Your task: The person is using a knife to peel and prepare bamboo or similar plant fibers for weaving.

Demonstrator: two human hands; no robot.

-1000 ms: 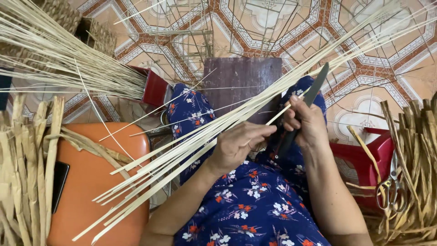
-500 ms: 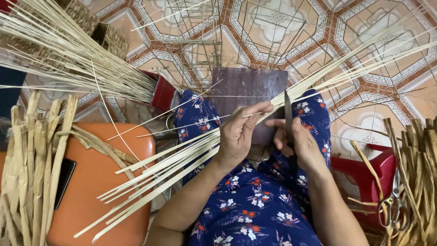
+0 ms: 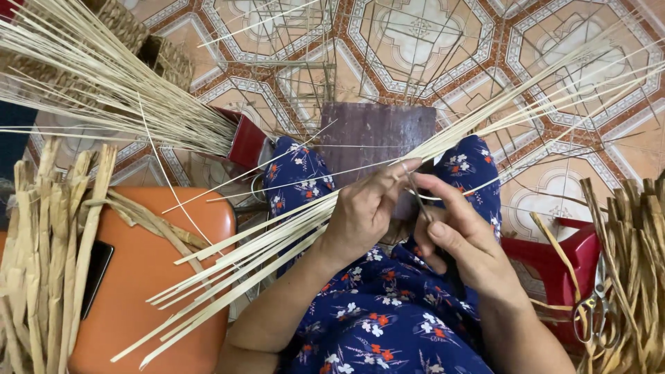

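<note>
Seated over a patterned tile floor [image 3: 554, 187], a person's left hand [image 3: 364, 211] closes its fingers around a bundle of pale reed strips [image 3: 277, 239] across the lap, while the right hand [image 3: 467, 242] pinches a thin dark blade [image 3: 418, 202] against them
</note>
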